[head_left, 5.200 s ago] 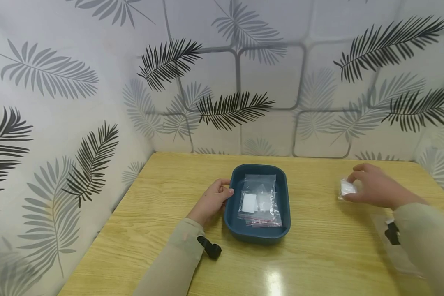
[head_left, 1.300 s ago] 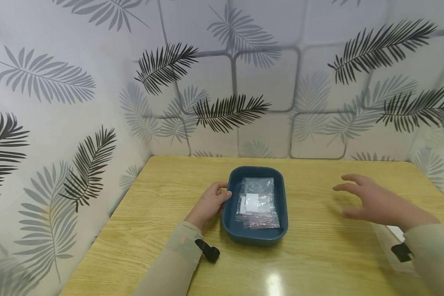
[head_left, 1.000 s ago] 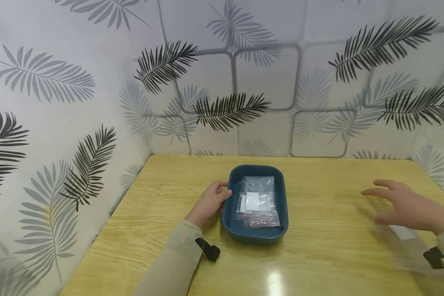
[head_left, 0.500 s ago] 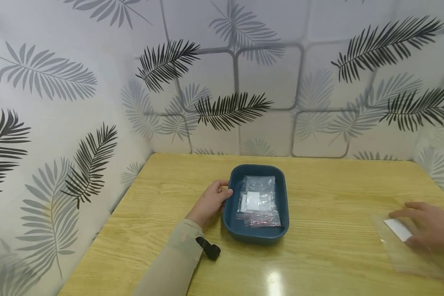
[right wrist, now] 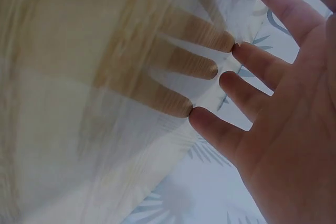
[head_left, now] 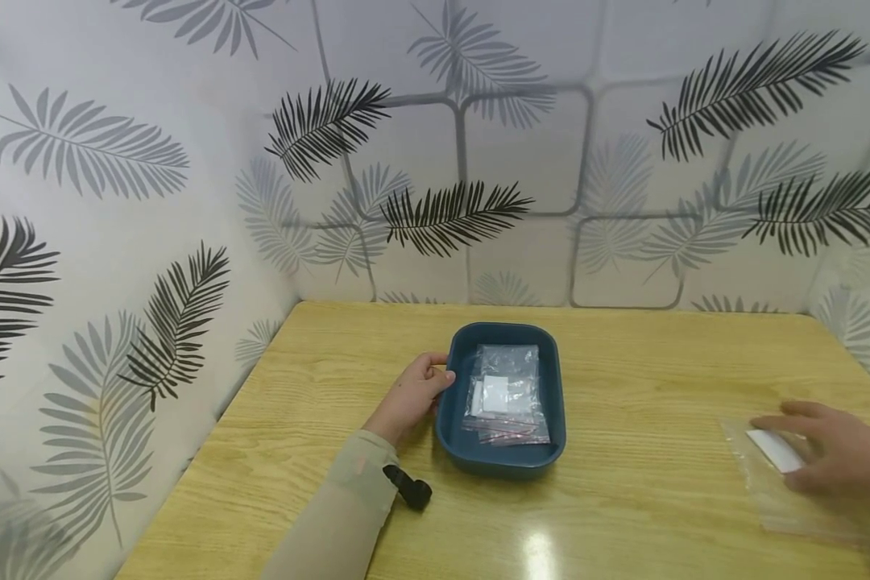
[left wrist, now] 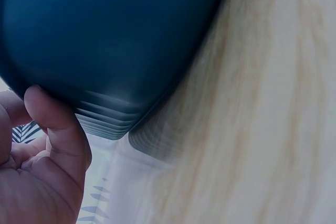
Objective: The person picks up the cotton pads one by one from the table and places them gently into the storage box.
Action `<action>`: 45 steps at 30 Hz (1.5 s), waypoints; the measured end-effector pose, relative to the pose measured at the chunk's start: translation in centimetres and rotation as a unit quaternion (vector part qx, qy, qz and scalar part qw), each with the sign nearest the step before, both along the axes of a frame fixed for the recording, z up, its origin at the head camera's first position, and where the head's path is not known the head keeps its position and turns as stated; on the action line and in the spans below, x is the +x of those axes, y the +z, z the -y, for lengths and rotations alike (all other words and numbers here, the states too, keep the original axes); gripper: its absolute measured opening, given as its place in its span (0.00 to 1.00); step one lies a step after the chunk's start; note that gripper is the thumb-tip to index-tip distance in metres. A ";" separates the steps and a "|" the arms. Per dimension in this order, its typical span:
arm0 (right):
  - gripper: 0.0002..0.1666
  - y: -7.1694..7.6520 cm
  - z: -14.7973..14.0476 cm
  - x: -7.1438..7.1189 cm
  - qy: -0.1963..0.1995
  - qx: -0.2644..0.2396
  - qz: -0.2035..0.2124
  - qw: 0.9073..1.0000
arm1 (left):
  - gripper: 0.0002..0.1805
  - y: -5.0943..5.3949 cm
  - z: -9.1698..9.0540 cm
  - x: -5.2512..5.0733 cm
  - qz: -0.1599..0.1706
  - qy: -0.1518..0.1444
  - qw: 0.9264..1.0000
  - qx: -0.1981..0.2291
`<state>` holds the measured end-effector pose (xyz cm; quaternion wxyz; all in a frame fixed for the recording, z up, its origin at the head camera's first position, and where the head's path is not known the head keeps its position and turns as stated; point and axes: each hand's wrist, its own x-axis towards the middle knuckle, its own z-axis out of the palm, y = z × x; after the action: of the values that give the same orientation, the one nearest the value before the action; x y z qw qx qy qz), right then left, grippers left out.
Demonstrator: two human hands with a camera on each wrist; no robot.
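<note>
A dark blue plastic tub (head_left: 503, 471) stands on the table. My left hand (head_left: 415, 395) grips its left wall, thumb against the outside near the rim, as the left wrist view shows too. Inside lie several clear zip bags (head_left: 515, 362) with red-striped seals and a white piece (head_left: 495, 395) among them. At the right, a larger clear zip bag (head_left: 776, 511) with a white piece (head_left: 776, 451) lies flat. My right hand (head_left: 841, 451) is over it. In the right wrist view, the extended fingers (right wrist: 218, 135) touch down with their tips; part of the bag is hidden under the hand.
The wooden table (head_left: 638, 379) meets a wall (head_left: 522, 145) with a leaf pattern at the back and on the left. Bare wood lies between the tub and the bag. A black strap (head_left: 408, 487) sits on the left wrist.
The small packet that my right hand pinched has left it; the tub's bags lie differently. My right hand has moved right and down onto the larger bag. My left hand stays.
</note>
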<state>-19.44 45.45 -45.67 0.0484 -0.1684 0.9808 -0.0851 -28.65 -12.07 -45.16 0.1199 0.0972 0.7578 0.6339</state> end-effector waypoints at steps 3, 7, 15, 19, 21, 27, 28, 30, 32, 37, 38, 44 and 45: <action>0.49 -0.2 -0.2 0.0 0.000 0.001 -0.002 1.000 | 0.23 0.1 0.0 0.0 0.000 -0.002 1.000 0.001; 0.48 -0.2 -0.1 -0.1 0.001 0.000 -0.012 1.000 | 0.23 0.0 0.0 -0.1 -0.003 -0.007 1.000 0.002; 0.39 -0.1 1.0 0.0 0.002 -0.015 -0.048 0.999 | 0.23 -0.2 0.0 -0.1 -0.009 -0.006 1.000 -0.003; 0.37 0.1 1.6 0.1 0.002 -0.020 -0.057 0.998 | 0.24 -0.1 0.0 0.0 -0.013 -0.007 1.000 -0.007; 0.37 0.2 1.8 0.2 0.004 -0.019 -0.061 0.998 | 0.24 0.0 0.0 0.0 -0.013 -0.008 1.000 -0.008; 0.36 0.5 2.2 -0.1 0.000 -0.006 -0.059 0.998 | 0.24 -0.1 0.0 0.0 -0.011 -0.009 1.000 -0.007; 0.35 0.4 2.3 -0.1 0.003 -0.006 -0.069 0.998 | 0.24 -0.1 0.0 -0.1 -0.012 -0.010 1.000 -0.007; 0.34 0.4 2.4 -0.1 0.011 -0.006 -0.088 0.996 | 0.24 -0.1 0.0 -0.1 -0.013 -0.010 1.000 -0.009; 0.32 0.4 2.5 -0.1 0.023 -0.011 -0.118 0.993 | 0.24 0.0 0.0 -0.1 -0.014 -0.010 1.000 -0.009; 0.26 0.7 3.1 0.0 0.040 -0.004 -0.144 0.989 | 0.23 0.1 0.0 0.0 -0.011 -0.009 1.000 -0.011; 0.25 0.8 3.2 -0.1 0.038 0.000 -0.135 0.990 | 0.23 0.1 0.0 0.0 -0.011 -0.009 1.000 -0.011; 0.16 1.3 3.6 -0.5 0.024 0.005 -0.095 0.995 | 0.24 0.1 0.0 0.0 -0.010 -0.011 1.000 -0.014; 0.15 1.3 3.6 -0.6 0.024 0.002 -0.098 0.995 | 0.24 0.1 0.0 0.0 -0.011 -0.011 1.000 -0.013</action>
<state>-20.04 41.80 -44.37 -0.0455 -0.1990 0.9768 -0.0646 -28.68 -12.08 -45.11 0.1203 0.1108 0.7663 0.6213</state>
